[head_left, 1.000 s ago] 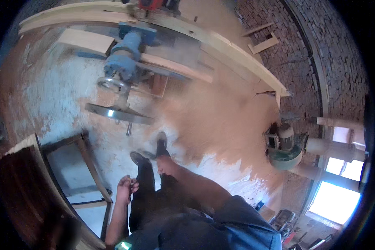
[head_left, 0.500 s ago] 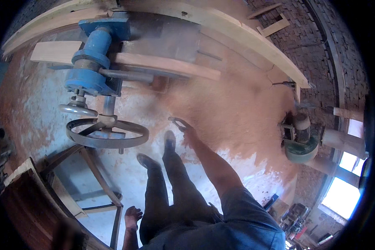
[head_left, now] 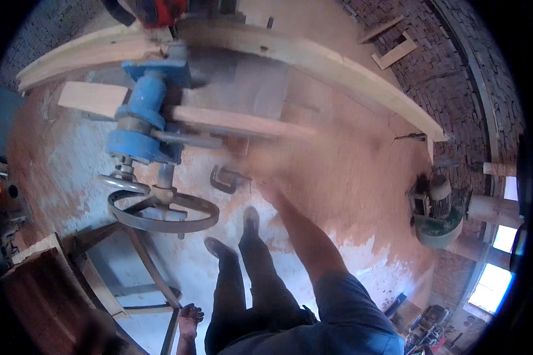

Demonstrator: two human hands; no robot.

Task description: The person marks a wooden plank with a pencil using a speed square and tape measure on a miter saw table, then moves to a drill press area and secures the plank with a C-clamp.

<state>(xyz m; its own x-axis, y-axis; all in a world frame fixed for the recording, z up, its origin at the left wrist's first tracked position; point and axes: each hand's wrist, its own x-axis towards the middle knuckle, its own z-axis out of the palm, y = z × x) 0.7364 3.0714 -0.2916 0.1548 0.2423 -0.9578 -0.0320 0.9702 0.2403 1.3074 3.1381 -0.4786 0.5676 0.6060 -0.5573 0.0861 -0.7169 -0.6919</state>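
My right arm reaches out over the dusty floor, and my right hand (head_left: 267, 193) is smeared by motion. Just left of it, at the height of the hand, is a dark C-clamp (head_left: 224, 180), its screw end towards my fingers; the hand seems closed on that end, though the blur hides the fingers themselves. Low on the left, my left hand (head_left: 190, 315) hangs beside a wooden frame (head_left: 154, 266), fingers loosely apart and nothing visible in them. Ahead on the left stands a blue clamping machine (head_left: 137, 142) with a large handwheel (head_left: 163, 223).
A long curved timber (head_left: 337, 62) crosses the far side. A shorter pale board (head_left: 92, 99) lies behind the blue machine. To the right sits a green-based motor (head_left: 438, 222) by the brick wall. A dark reddish panel (head_left: 44, 302) fills the lower left.
The C-clamp has swung to the left of my right hand and shows its C shape. The view has tilted upward, bringing a red object in at the top. My left hand stays low.
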